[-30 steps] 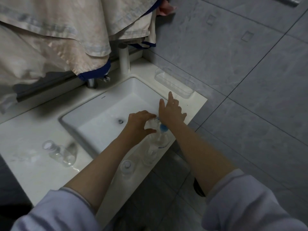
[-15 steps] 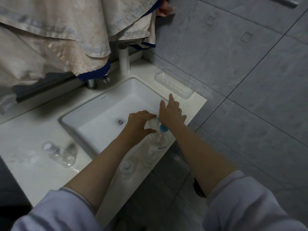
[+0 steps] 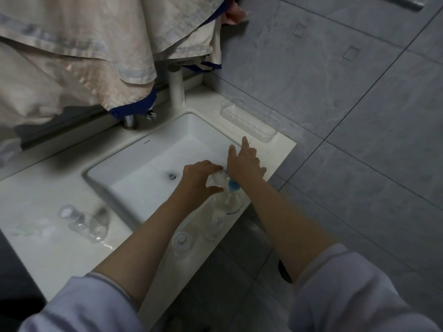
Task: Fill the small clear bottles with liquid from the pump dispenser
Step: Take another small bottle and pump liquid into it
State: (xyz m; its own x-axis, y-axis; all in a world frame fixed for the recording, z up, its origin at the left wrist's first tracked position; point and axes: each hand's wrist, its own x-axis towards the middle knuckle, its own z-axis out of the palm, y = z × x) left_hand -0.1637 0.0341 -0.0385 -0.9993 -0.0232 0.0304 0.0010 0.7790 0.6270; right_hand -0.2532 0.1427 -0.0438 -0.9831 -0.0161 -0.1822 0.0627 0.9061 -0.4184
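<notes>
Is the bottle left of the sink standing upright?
No, the bottle lies on its side on the counter, cap end pointing away.

head view | worn high, looking forward-down | close over sink | single view

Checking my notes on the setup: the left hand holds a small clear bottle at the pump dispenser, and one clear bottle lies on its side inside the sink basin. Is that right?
Not quite. In the head view the lying bottle rests on the counter left of the sink basin, not inside it. The left hand does hold a small clear bottle at the pump dispenser.
</notes>
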